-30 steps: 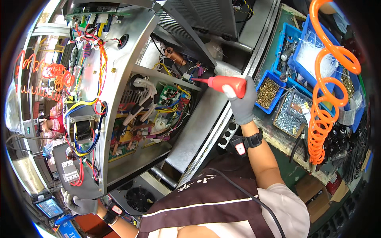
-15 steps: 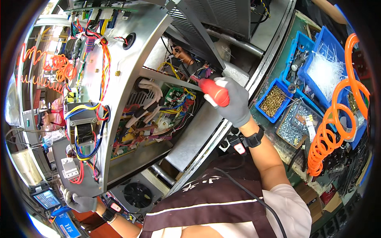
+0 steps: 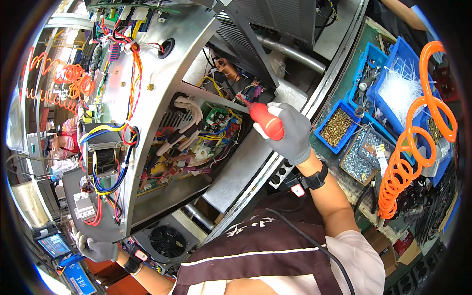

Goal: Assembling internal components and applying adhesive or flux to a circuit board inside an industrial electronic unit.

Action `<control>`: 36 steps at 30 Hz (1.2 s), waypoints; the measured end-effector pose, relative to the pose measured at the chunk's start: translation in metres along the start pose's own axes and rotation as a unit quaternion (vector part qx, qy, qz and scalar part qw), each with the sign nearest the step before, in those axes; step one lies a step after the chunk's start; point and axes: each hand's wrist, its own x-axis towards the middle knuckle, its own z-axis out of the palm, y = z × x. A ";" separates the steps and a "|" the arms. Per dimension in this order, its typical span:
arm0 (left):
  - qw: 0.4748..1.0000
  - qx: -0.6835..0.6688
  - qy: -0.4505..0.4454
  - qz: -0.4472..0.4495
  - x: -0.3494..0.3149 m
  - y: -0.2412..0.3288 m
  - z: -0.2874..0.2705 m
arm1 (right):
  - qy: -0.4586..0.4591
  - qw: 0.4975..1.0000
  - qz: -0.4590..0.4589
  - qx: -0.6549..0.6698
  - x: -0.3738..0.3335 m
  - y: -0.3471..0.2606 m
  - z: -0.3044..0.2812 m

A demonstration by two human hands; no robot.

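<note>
My right hand (image 3: 291, 132), in a grey glove, is closed round a red bulb-shaped tool (image 3: 266, 121) with a narrow tip, whose exact kind I cannot make out. The tip points up and left at the open side of a metal machine cabinet (image 3: 169, 54), by the edge of a bay of circuit boards and wires (image 3: 216, 118). A copper-coloured cylinder (image 3: 228, 70) lies a little beyond the tip. At the lower left, my gloved left hand (image 3: 98, 249) has its fingers apart and holds nothing visible. It is beside the cabinet's lower grey plate (image 3: 101, 227); contact cannot be told.
On the right bench stand a blue tray of brass fittings (image 3: 336, 127), a tray of silver screws (image 3: 361, 156) and a blue bin of white cable ties (image 3: 400, 91). A coiled orange hose (image 3: 391, 189) hangs near them. A fan (image 3: 167, 241) sits below the cabinet.
The view has shifted slightly, with the cabinet now a little further right. My right hand keeps the red tool at nearly the same place. The left hand has hardly moved.
</note>
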 end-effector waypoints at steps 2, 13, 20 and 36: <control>1.000 0.008 -0.003 0.002 0.001 -0.001 -0.001 | 0.007 1.000 -0.002 0.002 -0.001 0.001 0.000; 0.999 -0.031 -0.010 0.034 0.000 -0.004 -0.002 | -0.020 0.999 0.038 -0.007 0.001 0.003 -0.008; 0.999 -0.023 -0.011 0.026 0.001 -0.005 -0.003 | 0.008 0.997 0.080 0.011 0.010 0.004 -0.002; 0.999 -0.009 -0.008 0.040 0.001 -0.009 -0.005 | 0.020 0.975 0.213 0.066 0.035 0.020 -0.033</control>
